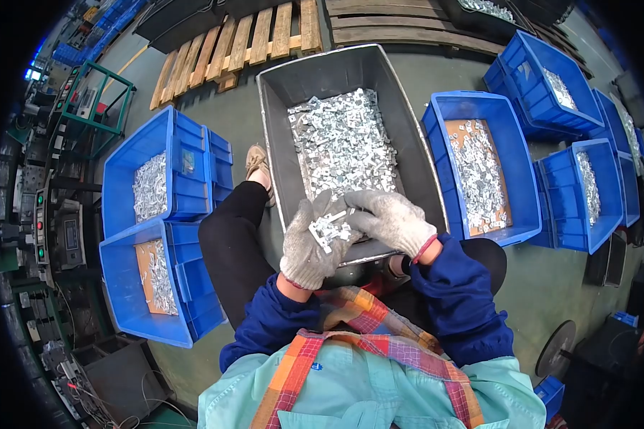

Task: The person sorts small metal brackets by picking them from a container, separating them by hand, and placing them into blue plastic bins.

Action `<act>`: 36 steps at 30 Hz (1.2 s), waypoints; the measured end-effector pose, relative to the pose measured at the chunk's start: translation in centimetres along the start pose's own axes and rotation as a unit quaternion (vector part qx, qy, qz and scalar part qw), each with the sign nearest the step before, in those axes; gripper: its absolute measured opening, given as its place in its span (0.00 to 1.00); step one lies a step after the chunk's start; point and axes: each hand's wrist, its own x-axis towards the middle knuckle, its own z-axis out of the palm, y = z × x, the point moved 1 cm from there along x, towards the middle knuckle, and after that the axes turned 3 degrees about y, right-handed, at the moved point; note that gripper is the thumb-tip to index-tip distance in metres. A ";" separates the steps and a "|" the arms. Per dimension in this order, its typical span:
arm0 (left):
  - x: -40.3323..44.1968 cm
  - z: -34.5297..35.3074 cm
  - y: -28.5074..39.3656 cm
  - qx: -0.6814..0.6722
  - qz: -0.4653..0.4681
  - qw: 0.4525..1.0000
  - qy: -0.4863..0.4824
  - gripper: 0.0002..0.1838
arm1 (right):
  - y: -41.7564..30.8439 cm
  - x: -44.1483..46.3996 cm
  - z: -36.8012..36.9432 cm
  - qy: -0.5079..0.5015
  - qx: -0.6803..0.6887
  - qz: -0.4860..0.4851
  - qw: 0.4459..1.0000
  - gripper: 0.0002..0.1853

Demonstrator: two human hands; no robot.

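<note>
Both hands wear pale knitted work gloves with grey palms. My left hand [309,247] is cupped palm up around a small pile of metal pieces [329,230], over the near end of a large grey bin [275,136]. From the right, my right hand [392,218] reaches to this pile, its fingers bent and pressed at the pieces; whatever lies between its fingertips is too small to name. Beyond the hands, many loose small metal parts [350,139] cover the bottom of the grey bin.
Blue crates with metal parts stand at the left [186,161] and lower left [187,286]. More blue crates are at the right [526,179]. Wooden pallets [257,39] lie behind the bin. Machinery with buttons [46,222] lines the far left. My legs flank the bin's near end.
</note>
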 end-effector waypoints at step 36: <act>-7.6 4.3 9.1 0.038 -0.011 0.999 -0.022 0.13 | 1.4 1.4 0.6 0.008 0.720 0.161 0.675 0.23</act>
